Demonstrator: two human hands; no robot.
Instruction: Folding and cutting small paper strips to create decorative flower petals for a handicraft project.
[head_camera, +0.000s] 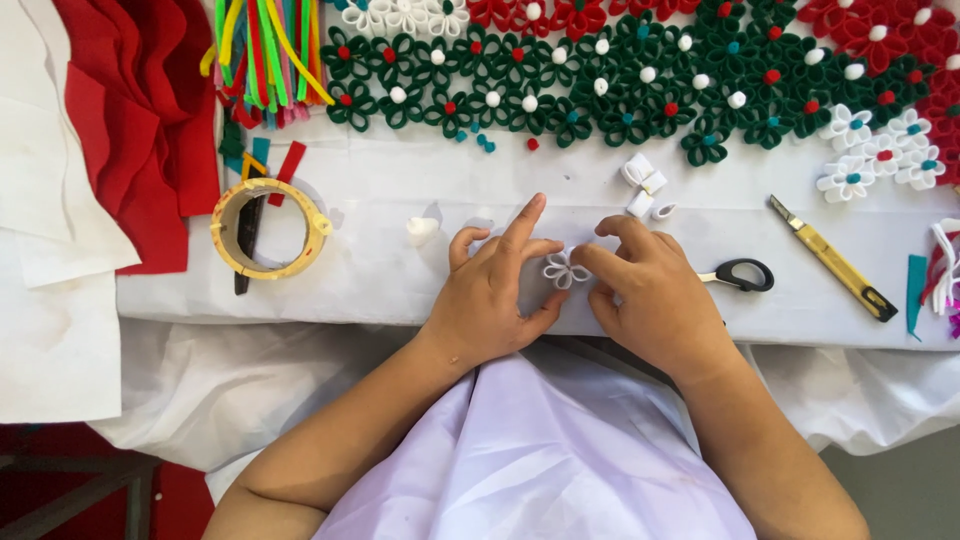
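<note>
A small white felt flower, made of looped petals, lies on the white-covered table at its near edge, right between the two hands. The left hand rests beside it with fingers partly curled and the index finger stretched out straight, its fingertips touching the flower's left petals; it presses rather than grips. The right hand comes in from the other side, thumb and forefinger pinched on the flower's right petals, the other fingers curled in.

Just beyond the right hand sit a few loose white felt loops, close together. Black-handled scissors lie just beside the right hand, partly hidden behind it, and a yellow utility knife lies farther right, set at an angle. To the left of the hands is a small white lump, too unclear to identify, and past it a wide roll of tape lying flat.

Along the far side of the table runs a band of finished green felt flowers with red, white and blue centres, with red flowers and white ones at the right end. A bundle of coloured felt strips and folded red felt sheets lie at the far left.
</note>
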